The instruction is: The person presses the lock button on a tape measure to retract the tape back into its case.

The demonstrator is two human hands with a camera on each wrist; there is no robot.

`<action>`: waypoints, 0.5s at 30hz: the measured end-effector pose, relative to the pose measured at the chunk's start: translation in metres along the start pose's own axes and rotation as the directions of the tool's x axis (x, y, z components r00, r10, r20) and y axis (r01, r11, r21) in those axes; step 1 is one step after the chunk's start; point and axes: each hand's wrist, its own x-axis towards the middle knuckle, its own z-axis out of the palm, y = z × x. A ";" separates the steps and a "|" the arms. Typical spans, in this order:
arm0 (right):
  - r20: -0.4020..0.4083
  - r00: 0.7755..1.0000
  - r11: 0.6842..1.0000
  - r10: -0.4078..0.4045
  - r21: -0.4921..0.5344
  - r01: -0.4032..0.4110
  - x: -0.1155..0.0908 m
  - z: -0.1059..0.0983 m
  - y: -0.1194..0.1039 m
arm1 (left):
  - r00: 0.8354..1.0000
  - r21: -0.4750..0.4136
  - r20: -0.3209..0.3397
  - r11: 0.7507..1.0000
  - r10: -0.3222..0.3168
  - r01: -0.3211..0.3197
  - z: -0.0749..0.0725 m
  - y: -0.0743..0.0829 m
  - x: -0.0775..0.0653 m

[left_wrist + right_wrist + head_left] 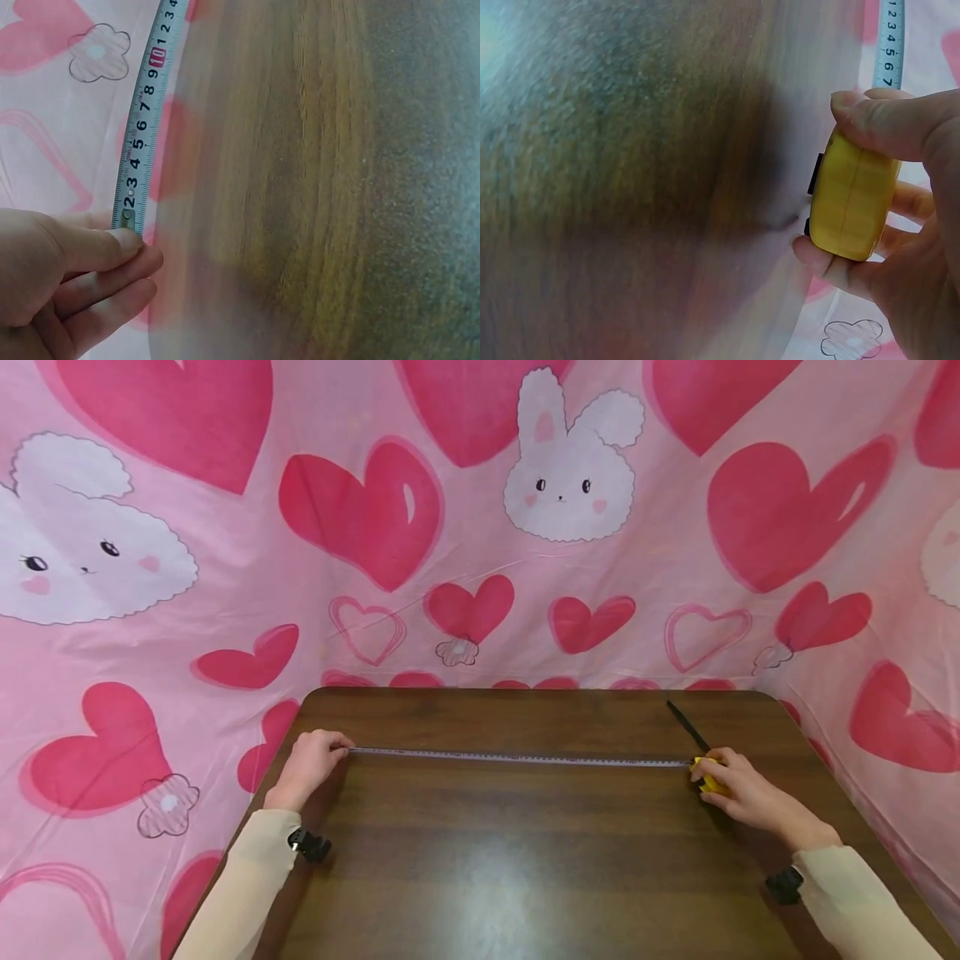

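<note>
In the middle of the head view, a thin tape (517,758) with small marks runs nearly straight over a brown table (480,852). The left hand (309,768) is at the left of the frame, and its grip pinches the tape's end. In the left wrist view, the thumb (105,247) presses on the tape at the lower left, just below the number 2, and the numbers go up toward the top. The right hand (757,797) is at the right of the head view. Its grip is curled around a yellow case (712,779), which has the other end of the tape beside it. In the right wrist view, the thumb is on the top of the case and a finger is under the bottom. A black strip (687,727) slants up and left from the right hand. Behind the table hangs a pink cloth (480,547) with red hearts and white bunnies.
</note>
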 end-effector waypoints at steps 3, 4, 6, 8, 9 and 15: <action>0.000 1.000 1.000 0.001 0.006 -0.001 0.000 0.002 0.000 | 1.000 -0.003 0.010 1.000 -0.004 0.004 0.001 0.000 -0.001; -0.006 1.000 1.000 -0.007 0.007 0.008 0.000 0.003 0.001 | 1.000 -0.004 0.012 1.000 -0.005 0.005 0.001 0.000 -0.001; -0.015 1.000 1.000 -0.021 0.015 0.021 0.000 0.004 0.001 | 1.000 -0.004 0.016 1.000 -0.003 0.003 0.001 -0.001 -0.001; -0.020 0.999 0.999 -0.030 0.017 0.030 0.001 0.005 0.002 | 1.000 -0.006 0.014 1.000 -0.003 0.003 0.000 -0.002 -0.001; -0.019 0.999 0.999 -0.029 0.018 0.029 0.001 0.005 0.002 | 1.000 -0.008 0.013 1.000 -0.002 0.002 0.000 -0.002 0.000; 0.001 1.000 1.000 0.019 0.004 -0.019 0.003 0.001 -0.001 | 1.000 -0.023 0.019 1.000 -0.008 0.008 -0.001 -0.004 0.002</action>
